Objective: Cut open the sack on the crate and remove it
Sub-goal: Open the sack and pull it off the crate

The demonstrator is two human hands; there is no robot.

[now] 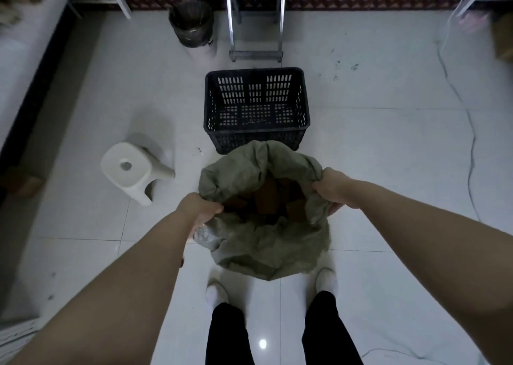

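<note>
A grey-green woven sack [266, 242] stands open on the tiled floor between my feet and the crate. Brown blocks [266, 198] fill its inside. My left hand [201, 209] grips the sack's rim on the left side. My right hand [330, 189] grips the rim on the right, holding the mouth wide. The black slotted plastic crate [256, 135] sits just beyond the sack, upright, with nothing visible inside. A bit of clear plastic [204, 235] shows under my left wrist.
A white plastic stool [130, 170] stands to the left of the sack. A dark bin [191, 23] and metal table legs [255, 25] are behind the crate. A cable [469, 131] runs across the floor on the right. My feet [216, 292] stand right behind the sack.
</note>
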